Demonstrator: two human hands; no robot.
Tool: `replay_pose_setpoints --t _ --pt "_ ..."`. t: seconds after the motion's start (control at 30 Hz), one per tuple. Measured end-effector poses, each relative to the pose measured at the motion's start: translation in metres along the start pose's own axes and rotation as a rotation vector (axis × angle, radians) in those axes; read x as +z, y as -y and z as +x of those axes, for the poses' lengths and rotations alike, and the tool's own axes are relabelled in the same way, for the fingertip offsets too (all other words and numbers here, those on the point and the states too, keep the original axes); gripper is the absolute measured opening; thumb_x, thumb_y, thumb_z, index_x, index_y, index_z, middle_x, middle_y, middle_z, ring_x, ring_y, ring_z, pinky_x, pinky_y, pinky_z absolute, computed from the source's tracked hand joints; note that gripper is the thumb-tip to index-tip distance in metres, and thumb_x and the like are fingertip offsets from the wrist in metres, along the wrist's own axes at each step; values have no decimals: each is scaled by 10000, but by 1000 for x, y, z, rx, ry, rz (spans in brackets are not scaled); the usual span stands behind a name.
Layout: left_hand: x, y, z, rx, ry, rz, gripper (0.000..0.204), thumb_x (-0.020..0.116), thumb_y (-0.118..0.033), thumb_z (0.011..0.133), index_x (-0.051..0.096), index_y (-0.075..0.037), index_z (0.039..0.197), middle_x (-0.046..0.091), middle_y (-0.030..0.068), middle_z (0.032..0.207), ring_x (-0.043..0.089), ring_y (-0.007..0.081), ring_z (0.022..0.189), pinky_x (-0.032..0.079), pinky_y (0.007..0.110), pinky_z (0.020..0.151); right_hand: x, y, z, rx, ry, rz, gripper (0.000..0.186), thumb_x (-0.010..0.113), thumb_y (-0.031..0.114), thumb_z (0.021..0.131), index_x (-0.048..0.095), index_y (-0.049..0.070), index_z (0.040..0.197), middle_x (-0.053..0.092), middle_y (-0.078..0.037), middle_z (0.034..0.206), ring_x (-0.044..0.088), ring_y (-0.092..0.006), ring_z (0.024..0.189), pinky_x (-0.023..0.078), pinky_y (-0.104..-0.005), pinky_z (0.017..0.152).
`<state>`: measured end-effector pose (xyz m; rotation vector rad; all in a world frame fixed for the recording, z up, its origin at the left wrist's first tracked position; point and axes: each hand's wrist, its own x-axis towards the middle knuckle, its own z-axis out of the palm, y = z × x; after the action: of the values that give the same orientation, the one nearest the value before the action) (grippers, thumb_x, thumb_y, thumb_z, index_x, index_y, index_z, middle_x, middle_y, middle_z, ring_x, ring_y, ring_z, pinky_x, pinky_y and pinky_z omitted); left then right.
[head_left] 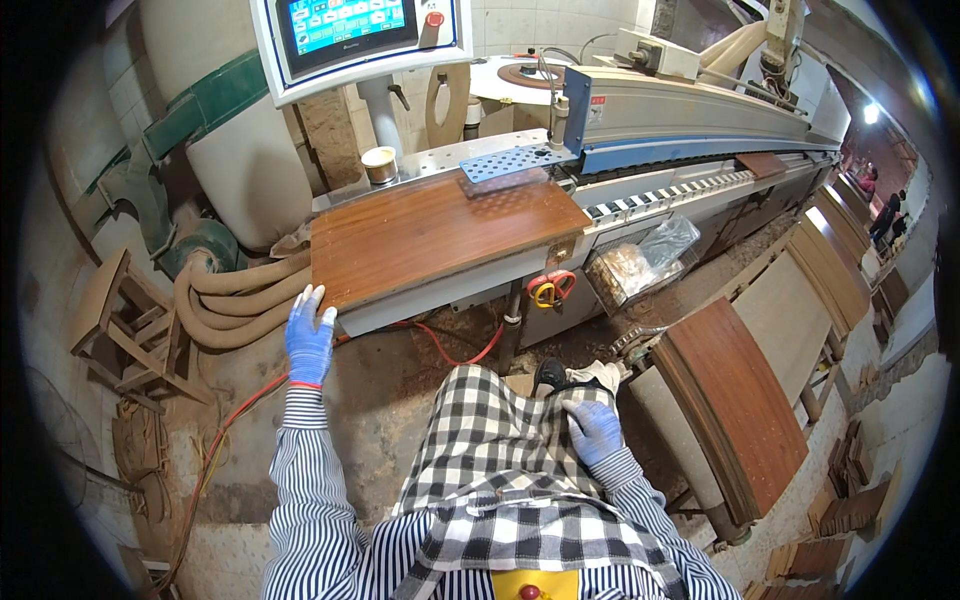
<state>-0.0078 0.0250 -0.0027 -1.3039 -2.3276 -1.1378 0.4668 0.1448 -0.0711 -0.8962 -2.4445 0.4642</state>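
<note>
A wood-brown panel [440, 240] lies flat on the machine's infeed table [430, 290], its far right part under a perforated blue plate [505, 162]. My left hand [308, 340], in a blue glove with white fingertips, is at the panel's near left corner. Its fingers stretch along the left edge with the thumb apart, seeming to touch the corner rather than wrap it. In the same kind of glove, my right hand [596, 432] rests on the checkered apron [500, 430] over my lap. Its fingers lie extended and nothing shows in them.
Ahead runs a long edge-banding machine [690, 140] with a control screen [350, 25]. Scissors [553, 288] hang below the table near a wire basket [640, 265]. To the right, stacked panels [735, 400] lie on a roller conveyor. Hoses [240, 300] and a wooden stool [125, 325] stand left.
</note>
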Motion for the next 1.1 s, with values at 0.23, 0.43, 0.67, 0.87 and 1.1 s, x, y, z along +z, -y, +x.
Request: replay_pose_setpoints --t 0.23,0.43,0.67,0.87,1.1 --pt "4 1 2 -47 -32 -119 464 675 -183 862 566 -80 1301 538 158 1348 441 309 1308 340 388 1097 1 -1 0 -10 -28 33 297 617 76 811 645 75 1107 663 -163 988 628 -331 923 500 -423 848" --pt "23 -27 10 -68 -54 -82 533 738 -252 805 577 -84 1285 554 164 1321 438 312 1301 344 413 1087 6 -17 -4 139 -276 251 215 582 75 860 672 59 1054 667 -149 973 637 -299 910 499 -387 854" --pt "46 -67 28 128 -7 271 674 701 -502 792 532 -136 1332 587 172 1249 531 299 1180 240 451 1122 -58 -78 22 265 -237 -289 370 645 118 804 596 72 1168 630 -149 1129 570 -329 1038 430 -434 945" --pt "63 -86 37 220 31 291 590 657 -534 808 616 -107 1213 690 110 976 614 262 978 336 437 1027 -80 -146 50 296 -53 -753 574 655 183 798 478 100 1338 458 -111 1400 424 -298 1276 316 -427 1084" --pt "67 -79 36 316 -42 322 432 624 -435 862 649 -118 1154 689 108 1004 617 265 972 378 437 1001 -77 -187 47 317 28 -709 514 645 128 765 544 118 1269 525 -58 1327 495 -279 1182 393 -426 998"
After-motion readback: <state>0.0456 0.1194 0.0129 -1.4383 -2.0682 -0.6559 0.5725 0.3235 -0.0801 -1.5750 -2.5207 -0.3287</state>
